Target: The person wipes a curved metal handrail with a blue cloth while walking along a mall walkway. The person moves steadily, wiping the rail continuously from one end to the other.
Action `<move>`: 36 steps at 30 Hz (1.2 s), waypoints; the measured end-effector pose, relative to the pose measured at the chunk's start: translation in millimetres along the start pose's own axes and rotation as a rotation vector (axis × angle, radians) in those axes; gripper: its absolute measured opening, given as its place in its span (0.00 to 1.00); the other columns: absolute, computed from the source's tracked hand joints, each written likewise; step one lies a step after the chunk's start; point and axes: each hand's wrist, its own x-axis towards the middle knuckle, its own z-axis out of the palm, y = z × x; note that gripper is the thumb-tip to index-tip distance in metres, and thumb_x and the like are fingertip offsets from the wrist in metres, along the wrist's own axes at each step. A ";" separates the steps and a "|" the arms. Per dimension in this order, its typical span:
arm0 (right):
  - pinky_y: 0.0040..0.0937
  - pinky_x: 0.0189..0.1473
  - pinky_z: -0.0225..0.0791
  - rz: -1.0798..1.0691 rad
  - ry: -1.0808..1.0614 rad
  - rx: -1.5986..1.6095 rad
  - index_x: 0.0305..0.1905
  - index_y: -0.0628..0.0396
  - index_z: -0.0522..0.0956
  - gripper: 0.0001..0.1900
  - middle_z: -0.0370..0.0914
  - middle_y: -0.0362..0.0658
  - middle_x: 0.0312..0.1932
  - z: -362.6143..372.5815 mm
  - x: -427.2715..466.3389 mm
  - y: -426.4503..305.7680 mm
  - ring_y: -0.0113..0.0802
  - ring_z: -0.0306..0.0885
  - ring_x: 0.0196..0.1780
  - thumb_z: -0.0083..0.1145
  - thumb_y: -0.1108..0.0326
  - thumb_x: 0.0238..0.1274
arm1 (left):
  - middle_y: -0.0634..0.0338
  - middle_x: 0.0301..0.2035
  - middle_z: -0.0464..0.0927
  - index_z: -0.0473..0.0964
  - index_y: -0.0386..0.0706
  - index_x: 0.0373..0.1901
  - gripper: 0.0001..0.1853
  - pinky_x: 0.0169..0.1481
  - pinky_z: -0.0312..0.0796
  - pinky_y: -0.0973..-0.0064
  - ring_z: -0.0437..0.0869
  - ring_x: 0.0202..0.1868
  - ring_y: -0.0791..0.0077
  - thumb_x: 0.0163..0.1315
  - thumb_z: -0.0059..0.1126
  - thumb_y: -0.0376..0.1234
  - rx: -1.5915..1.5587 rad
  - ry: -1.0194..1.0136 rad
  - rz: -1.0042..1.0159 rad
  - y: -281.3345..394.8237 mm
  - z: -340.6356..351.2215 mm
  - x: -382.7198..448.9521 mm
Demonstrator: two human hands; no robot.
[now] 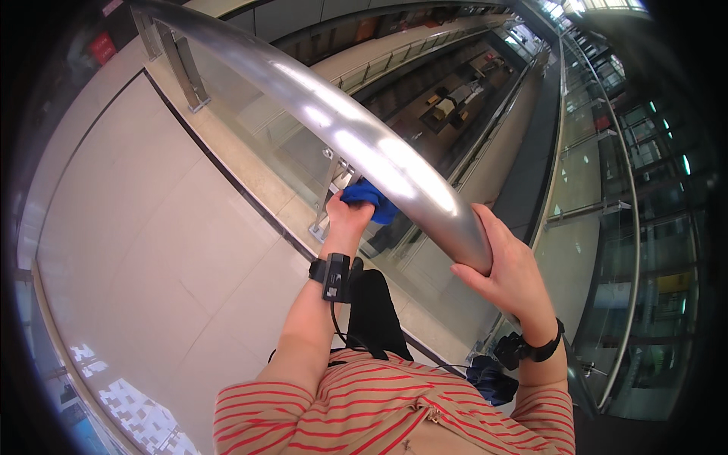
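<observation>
A thick, shiny metal handrail (341, 125) runs diagonally from the upper left down to the right in front of me. My right hand (506, 261) is wrapped over its near end, thumb on one side and fingers on the other. Below the rail, my left hand (350, 213) grips a bunched blue cloth (372, 199) beside a metal baluster post (323, 210). Part of the cloth is hidden behind the rail, so whether it touches the post or the glass I cannot tell. Each wrist wears a strapped black device.
Glass panels stand under the rail on a stone curb (250, 170). Another metal post (185, 74) rises farther along. Beyond the rail lies a drop to a lower floor with tables and boxes (446, 108). A dark blue bundle (492, 380) is near my right elbow. Pale tiles (159, 227) cover the floor at left.
</observation>
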 end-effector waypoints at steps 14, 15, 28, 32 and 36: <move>0.45 0.54 0.77 0.007 -0.008 0.005 0.71 0.60 0.66 0.41 0.80 0.58 0.55 3.1 5.3 -2.5 0.59 0.83 0.52 0.72 0.54 0.56 | 0.47 0.64 0.77 0.69 0.34 0.67 0.22 0.77 0.66 0.53 0.78 0.66 0.54 0.80 0.39 0.37 0.416 -0.172 0.148 29.9 120.6 -127.5; 0.45 0.54 0.77 0.007 -0.008 0.016 0.71 0.60 0.66 0.41 0.80 0.58 0.55 3.0 4.2 -1.1 0.59 0.83 0.52 0.72 0.54 0.56 | 0.48 0.65 0.76 0.68 0.34 0.68 0.23 0.77 0.66 0.53 0.77 0.67 0.55 0.80 0.39 0.38 0.433 -0.153 0.175 34.0 119.9 -136.8; 0.46 0.54 0.77 0.017 -0.010 -0.020 0.71 0.59 0.66 0.41 0.80 0.58 0.54 5.4 9.6 -5.1 0.58 0.83 0.51 0.72 0.54 0.56 | 0.56 0.60 0.77 0.70 0.36 0.69 0.33 0.67 0.69 0.72 0.78 0.59 0.70 0.79 0.50 0.54 1.001 -0.157 0.548 11.9 136.0 -88.5; 0.46 0.54 0.77 0.019 -0.020 0.002 0.71 0.58 0.66 0.41 0.81 0.58 0.54 6.5 9.7 -5.9 0.58 0.83 0.51 0.72 0.54 0.56 | 0.56 0.57 0.78 0.70 0.34 0.68 0.32 0.65 0.69 0.73 0.78 0.56 0.71 0.78 0.51 0.53 1.310 -0.043 0.588 18.3 135.9 -82.6; 0.46 0.54 0.77 0.032 -0.018 -0.017 0.71 0.58 0.66 0.41 0.81 0.58 0.54 5.5 9.5 -4.2 0.58 0.83 0.51 0.71 0.54 0.56 | 0.62 0.49 0.82 0.76 0.42 0.61 0.21 0.55 0.76 0.73 0.82 0.49 0.74 0.79 0.51 0.47 0.906 -0.244 0.463 20.1 139.0 -94.4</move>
